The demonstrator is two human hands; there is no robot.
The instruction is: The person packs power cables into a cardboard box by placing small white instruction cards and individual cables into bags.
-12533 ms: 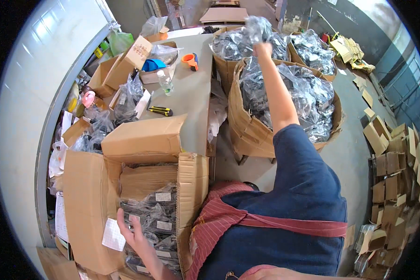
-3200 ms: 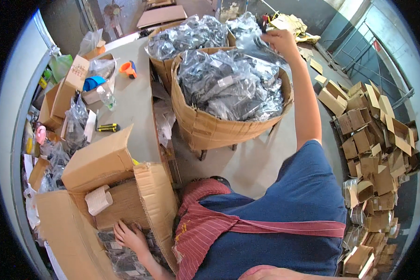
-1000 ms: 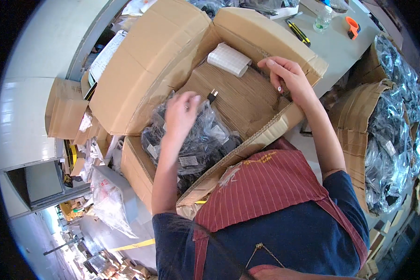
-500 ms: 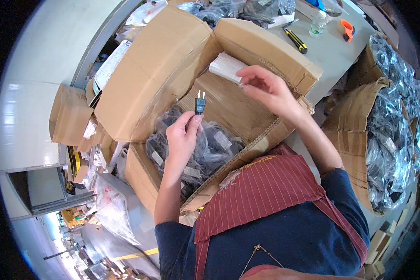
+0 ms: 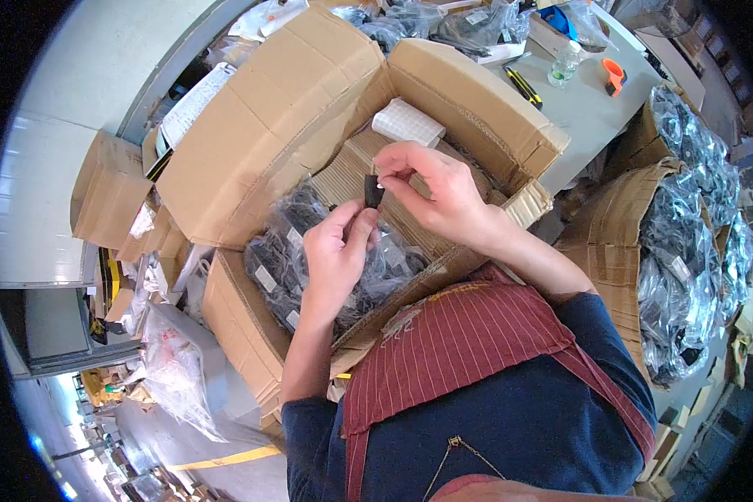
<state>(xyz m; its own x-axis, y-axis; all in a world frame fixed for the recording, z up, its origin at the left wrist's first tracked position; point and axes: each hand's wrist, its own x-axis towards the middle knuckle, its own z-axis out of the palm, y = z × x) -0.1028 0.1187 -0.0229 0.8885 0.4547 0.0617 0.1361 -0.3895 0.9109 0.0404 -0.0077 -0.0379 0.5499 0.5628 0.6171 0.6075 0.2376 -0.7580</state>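
Observation:
My left hand (image 5: 340,248) pinches a black two-pin power plug (image 5: 372,192) upright over an open cardboard carton (image 5: 263,134). Closed fingertips of my right hand (image 5: 439,188) meet the top of the plug, where its prongs are covered. A tiny white bit shows at those fingertips, too small to name. Beyond my right hand, a roll of white labels (image 5: 407,122) lies inside the carton. Clear plastic bags of black cables (image 5: 297,251) fill the carton's near left part, below my left hand.
A box cutter (image 5: 524,88), a clear bottle (image 5: 565,65) and an orange tape dispenser (image 5: 614,77) sit on the grey table (image 5: 565,117). Another carton (image 5: 607,243) with bagged cables (image 5: 686,276) stands at right. More bagged goods (image 5: 477,29) lie along the back.
My right hand has left the label roll and come down leftward to the plug, covering its prongs. My left hand keeps its hold. The view has shifted slightly.

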